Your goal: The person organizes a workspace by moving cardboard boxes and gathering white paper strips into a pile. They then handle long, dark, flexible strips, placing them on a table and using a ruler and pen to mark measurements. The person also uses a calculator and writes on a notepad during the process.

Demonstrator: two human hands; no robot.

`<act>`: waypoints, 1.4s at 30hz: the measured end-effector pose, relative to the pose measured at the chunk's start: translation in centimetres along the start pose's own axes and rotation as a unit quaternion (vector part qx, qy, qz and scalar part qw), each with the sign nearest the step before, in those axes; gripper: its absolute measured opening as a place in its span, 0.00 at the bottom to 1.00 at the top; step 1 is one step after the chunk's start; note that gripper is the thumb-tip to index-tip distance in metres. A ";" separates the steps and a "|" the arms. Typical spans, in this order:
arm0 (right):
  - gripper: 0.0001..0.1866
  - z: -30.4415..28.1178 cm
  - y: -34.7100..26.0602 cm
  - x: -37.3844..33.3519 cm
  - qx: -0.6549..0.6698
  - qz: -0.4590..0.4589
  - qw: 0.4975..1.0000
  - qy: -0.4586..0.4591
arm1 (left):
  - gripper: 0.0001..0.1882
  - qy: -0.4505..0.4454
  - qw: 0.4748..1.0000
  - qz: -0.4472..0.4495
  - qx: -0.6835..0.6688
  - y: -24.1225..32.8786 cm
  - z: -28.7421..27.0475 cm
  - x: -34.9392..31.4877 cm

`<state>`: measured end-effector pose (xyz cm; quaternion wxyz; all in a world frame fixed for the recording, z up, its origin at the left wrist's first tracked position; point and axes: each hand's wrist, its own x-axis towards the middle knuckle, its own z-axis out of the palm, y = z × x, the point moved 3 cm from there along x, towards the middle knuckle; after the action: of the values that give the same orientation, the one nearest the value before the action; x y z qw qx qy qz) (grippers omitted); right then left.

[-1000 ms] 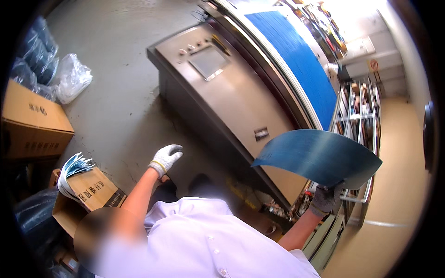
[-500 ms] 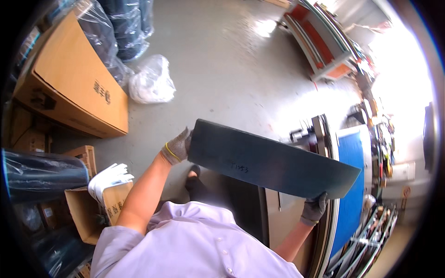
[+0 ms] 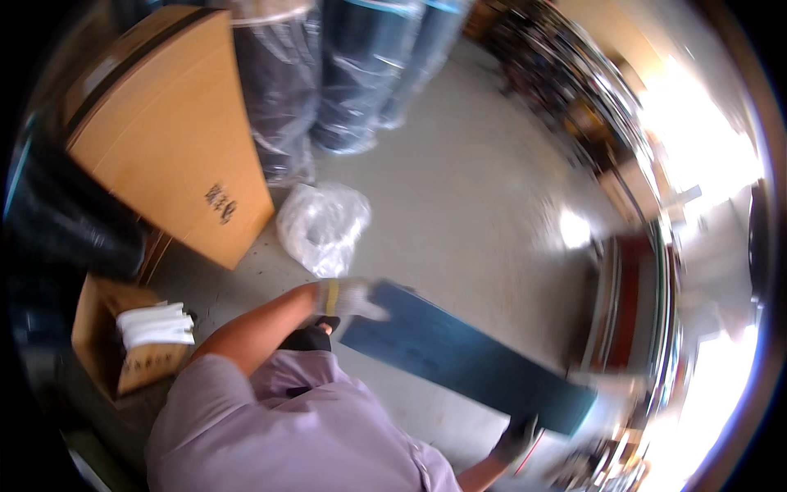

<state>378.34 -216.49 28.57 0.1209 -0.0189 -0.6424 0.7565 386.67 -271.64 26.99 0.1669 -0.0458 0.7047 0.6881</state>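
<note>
A long, dark blue-green flat board (image 3: 463,357) slants across the front of my body, its left end farther from me than its right. My left hand (image 3: 358,300), in a grey work glove with a yellow cuff band, is closed on the board's left end. Near the right end, my right hand (image 3: 516,439) grips the board's near edge, also gloved; part of its fingers lies under the board. A thin red strip shows beside the right hand, too blurred to name.
At left stand a large cardboard box (image 3: 180,139) and a smaller open carton (image 3: 102,328) with white rolled pieces (image 3: 156,325). A clear plastic bundle (image 3: 324,225) lies on the grey floor. Plastic-wrapped dark rolls (image 3: 361,78) stand behind. A rack with red panels (image 3: 631,303) is at right.
My view has swung, and the blue-topped table at right is gone from sight. Both hands still hold the board, which now sits lower and tilts more steeply down to the right.
</note>
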 end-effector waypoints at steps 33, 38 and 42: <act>0.08 12.6 22.2 120.4 -0.129 0.136 0.947 0.260 | 0.26 -0.171 0.974 0.060 0.136 49.5 -7.4 129.2; 0.12 7.6 19.8 133.8 0.047 -0.007 0.920 0.388 | 0.28 -0.286 0.958 0.006 0.017 56.8 -3.0 153.6; 0.18 4.1 20.2 148.8 0.101 -0.056 0.905 0.410 | 0.31 -0.330 0.935 -0.086 -0.094 60.8 2.2 170.8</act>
<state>230.06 -192.52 28.42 0.4173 -0.2791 -0.4558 0.7350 208.60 -238.32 34.09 0.4436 0.1082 0.5349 0.7109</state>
